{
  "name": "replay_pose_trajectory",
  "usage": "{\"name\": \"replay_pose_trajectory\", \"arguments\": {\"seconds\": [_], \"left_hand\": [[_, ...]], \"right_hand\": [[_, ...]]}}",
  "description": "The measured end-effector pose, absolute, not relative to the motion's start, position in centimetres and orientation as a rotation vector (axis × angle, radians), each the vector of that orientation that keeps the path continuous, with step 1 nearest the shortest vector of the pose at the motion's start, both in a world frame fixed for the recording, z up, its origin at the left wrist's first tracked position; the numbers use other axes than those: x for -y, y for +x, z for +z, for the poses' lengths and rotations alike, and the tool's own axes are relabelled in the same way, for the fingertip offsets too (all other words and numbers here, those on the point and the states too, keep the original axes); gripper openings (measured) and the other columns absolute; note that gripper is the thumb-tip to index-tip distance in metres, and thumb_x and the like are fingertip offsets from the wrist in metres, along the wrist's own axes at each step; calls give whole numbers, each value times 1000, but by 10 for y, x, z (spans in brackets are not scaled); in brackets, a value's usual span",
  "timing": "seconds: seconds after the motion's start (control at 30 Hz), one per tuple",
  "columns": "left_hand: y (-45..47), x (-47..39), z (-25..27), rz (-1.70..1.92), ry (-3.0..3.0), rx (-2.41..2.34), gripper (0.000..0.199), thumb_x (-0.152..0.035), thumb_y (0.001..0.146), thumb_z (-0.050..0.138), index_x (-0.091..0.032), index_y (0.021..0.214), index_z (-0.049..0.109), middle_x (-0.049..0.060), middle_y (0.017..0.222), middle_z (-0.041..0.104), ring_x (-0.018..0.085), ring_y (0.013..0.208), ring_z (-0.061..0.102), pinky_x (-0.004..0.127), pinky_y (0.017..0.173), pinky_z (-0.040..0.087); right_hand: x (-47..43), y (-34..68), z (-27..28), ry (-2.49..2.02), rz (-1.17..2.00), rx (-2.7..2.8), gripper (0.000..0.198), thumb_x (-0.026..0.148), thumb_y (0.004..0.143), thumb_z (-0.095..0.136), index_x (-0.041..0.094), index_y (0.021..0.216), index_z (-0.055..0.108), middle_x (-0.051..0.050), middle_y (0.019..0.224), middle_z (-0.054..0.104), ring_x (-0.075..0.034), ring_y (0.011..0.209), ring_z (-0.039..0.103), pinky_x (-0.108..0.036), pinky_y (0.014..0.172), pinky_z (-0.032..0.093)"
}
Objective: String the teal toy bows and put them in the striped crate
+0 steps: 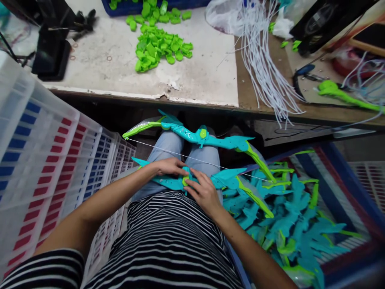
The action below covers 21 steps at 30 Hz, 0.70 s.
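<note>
Two turquoise toy bows with lime-green tips lie across my lap. The nearer toy bow [170,183] rests against my striped shirt, its middle partly covered by my hands. My left hand [171,165] is closed over the bow just left of its centre. My right hand [205,193] grips the same bow from the right, fingertips at a small lime-green piece [185,181] in the centre. Farther out on my knees, the other toy bow [186,134] has a white string [171,151] stretched between its tips and a similar green piece [203,133] at its middle.
A pile of lime-green parts [161,46] lies on the worktable [99,74], with a bundle of white strings [260,60] hanging over its edge. White plastic crates [64,104] stand at left. A blue-rimmed crate [357,192] at right holds many bows [296,216].
</note>
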State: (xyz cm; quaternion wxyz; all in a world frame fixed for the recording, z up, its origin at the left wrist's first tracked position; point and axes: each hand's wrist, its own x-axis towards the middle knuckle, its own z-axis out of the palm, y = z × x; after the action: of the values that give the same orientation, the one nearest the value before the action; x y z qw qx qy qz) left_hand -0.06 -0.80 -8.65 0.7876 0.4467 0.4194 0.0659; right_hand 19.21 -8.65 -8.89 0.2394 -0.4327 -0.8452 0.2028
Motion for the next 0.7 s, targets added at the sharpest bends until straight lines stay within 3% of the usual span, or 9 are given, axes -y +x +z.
{"name": "replay_pose_trajectory", "arguments": {"seconds": [0.13, 0.27, 0.43, 0.5, 0.57, 0.63, 0.7], "left_hand": [[-2, 13, -89, 145, 1176, -898, 36, -43, 64, 71, -12, 81, 64, -4, 64, 51, 9, 59, 41, 19, 54, 34], [-1, 19, -92, 149, 1342, -963, 33, -39, 72, 64, -10, 88, 65, -5, 61, 45, 9, 58, 37, 21, 54, 31], [0, 20, -91, 139, 1518, -1004, 39, -33, 76, 62, -9, 107, 64, -4, 62, 49, 11, 60, 42, 21, 56, 33], [4, 27, -85, 126, 1576, -1071, 46, -33, 78, 62, -10, 117, 58, 0, 73, 58, 14, 67, 50, 23, 61, 40], [10, 40, -77, 149, 1673, -1245, 47, -30, 82, 60, -13, 125, 52, 6, 93, 64, 19, 84, 58, 28, 74, 46], [17, 59, -71, 168, 1823, -1389, 42, -26, 86, 55, -16, 126, 50, 13, 120, 59, 24, 105, 57, 36, 88, 46], [23, 77, -67, 121, 1967, -1400, 47, -28, 85, 57, -17, 129, 48, 17, 142, 42, 29, 119, 50, 43, 97, 43]], "right_hand": [[90, 186, -97, -1444, 817, 2141, 15, 36, 85, 61, 23, 93, 64, -9, 110, 67, -25, 97, 62, -43, 83, 48], [79, 180, -100, -1620, 1088, 1995, 38, 35, 73, 72, 21, 106, 56, -6, 98, 68, -24, 91, 64, -43, 81, 48], [76, 179, -100, -1630, 1059, 2071, 57, 29, 72, 71, 21, 125, 51, -8, 105, 68, -27, 96, 63, -47, 84, 48], [71, 186, -96, -1540, 1059, 2154, 58, 31, 72, 70, 20, 127, 52, -10, 108, 67, -27, 96, 64, -45, 82, 50], [53, 196, -84, -1413, 1086, 2226, 45, 36, 77, 66, 21, 119, 60, -9, 102, 69, -25, 88, 65, -40, 77, 52], [17, 202, -65, -1335, 969, 2221, 29, 38, 84, 57, 21, 105, 67, -7, 94, 71, -23, 83, 66, -36, 74, 52], [-35, 199, -43, -1328, 661, 2148, 26, 36, 89, 49, 20, 96, 69, -7, 92, 70, -23, 85, 64, -37, 78, 51]]}}
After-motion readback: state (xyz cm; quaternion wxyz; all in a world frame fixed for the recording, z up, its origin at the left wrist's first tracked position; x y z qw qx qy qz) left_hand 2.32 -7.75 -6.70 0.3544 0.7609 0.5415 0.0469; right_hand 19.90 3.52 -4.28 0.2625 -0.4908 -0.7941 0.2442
